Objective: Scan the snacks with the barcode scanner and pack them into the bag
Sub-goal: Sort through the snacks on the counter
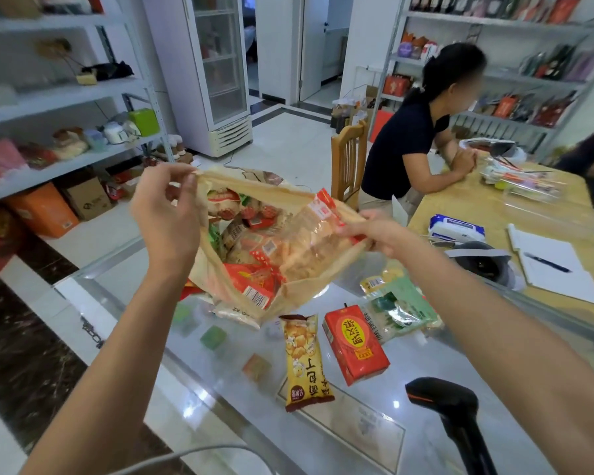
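Bag (299,293) hangs open above the glass counter (220,389), crowded with snacks. The left hand (167,214) pinches its left rim with curled fingers, and the right hand (374,234) grips the red-edged end of a clear packet (309,241) at the right rim. Below lie a yellow packet (304,361), its length running far edge to near edge, a red carton (354,344) and a green packet (398,310) — all nearer the right hand, as is the scanner (443,402) by the near right corner.

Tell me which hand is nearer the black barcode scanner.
Right. The right hand grips the right rim of the bag, above the barcode scanner; the left hand pinches the far left rim, farther away.
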